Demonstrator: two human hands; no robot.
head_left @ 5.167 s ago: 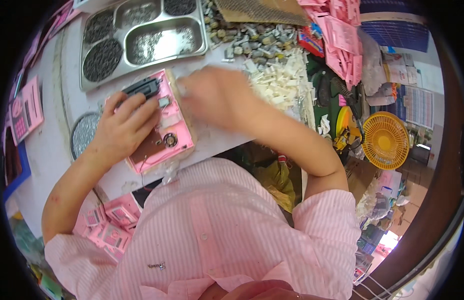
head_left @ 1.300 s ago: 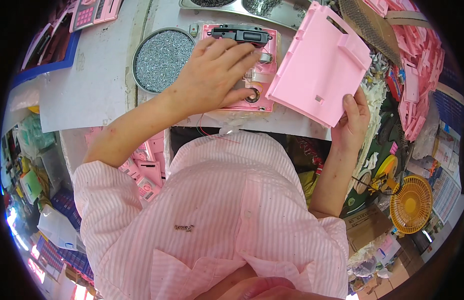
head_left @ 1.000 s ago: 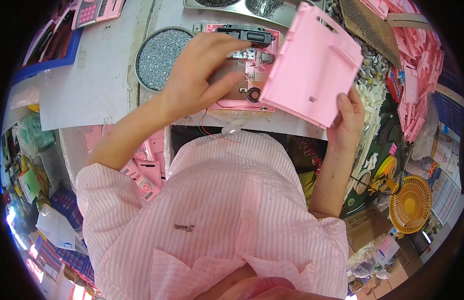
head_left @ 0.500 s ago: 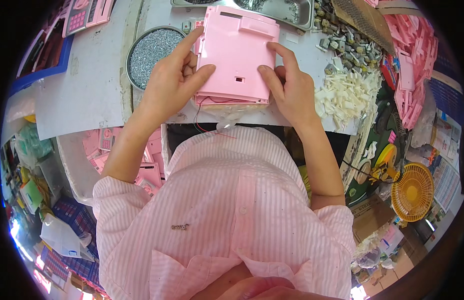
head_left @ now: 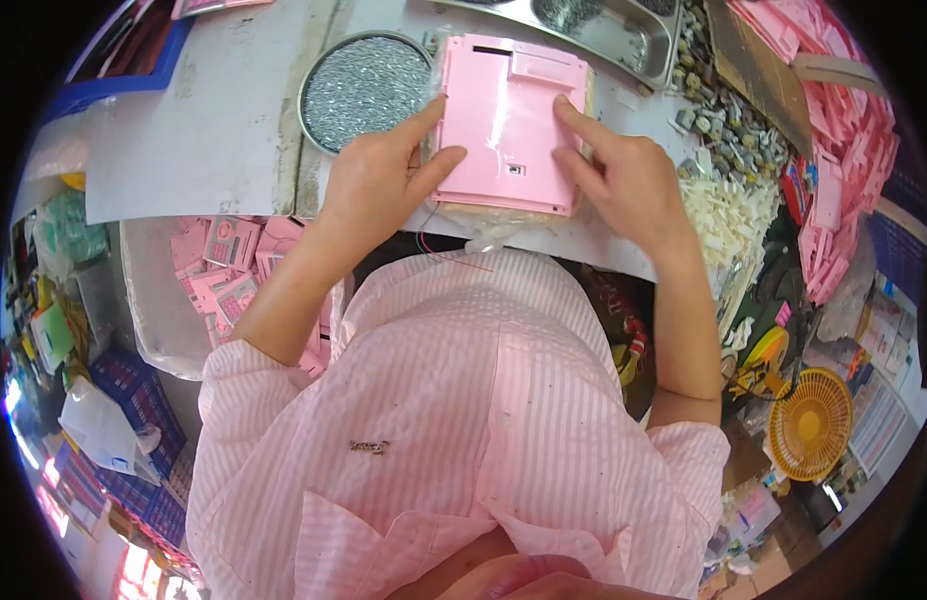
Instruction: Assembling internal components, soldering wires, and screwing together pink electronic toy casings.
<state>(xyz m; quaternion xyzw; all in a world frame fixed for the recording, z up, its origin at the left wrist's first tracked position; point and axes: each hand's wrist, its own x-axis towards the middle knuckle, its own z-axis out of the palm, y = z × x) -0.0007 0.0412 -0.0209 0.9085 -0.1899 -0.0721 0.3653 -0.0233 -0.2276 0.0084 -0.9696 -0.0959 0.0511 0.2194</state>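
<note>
A pink calculator casing (head_left: 489, 130) lies back side up on a pad wrapped in clear plastic (head_left: 499, 222), near the table's front edge. My left hand (head_left: 379, 185) grips its left edge, thumb on the back face and index finger along the side. On the opposite edge, my right hand (head_left: 634, 190) holds it with thumb and index finger pressed on the face. The other fingers of both hands are partly hidden. Thin red and dark wires (head_left: 446, 258) hang from the lower left corner. A small pale part shows in the casing's little rectangular opening (head_left: 516, 170).
A round metal bowl (head_left: 303, 105) of small screws stands left of the casing. Behind is a metal tray (head_left: 639, 50) with compartments. Grey parts (head_left: 744, 140), white plastic pieces (head_left: 726, 215) and pink parts (head_left: 834, 180) pile up rightward. A bin (head_left: 154, 310) below left holds pink calculators.
The casing's lower edge, slightly raised before, now sits flatter. A pale part has come into its small opening, which looked dark. The whole view has shifted, showing more of the bin.
</note>
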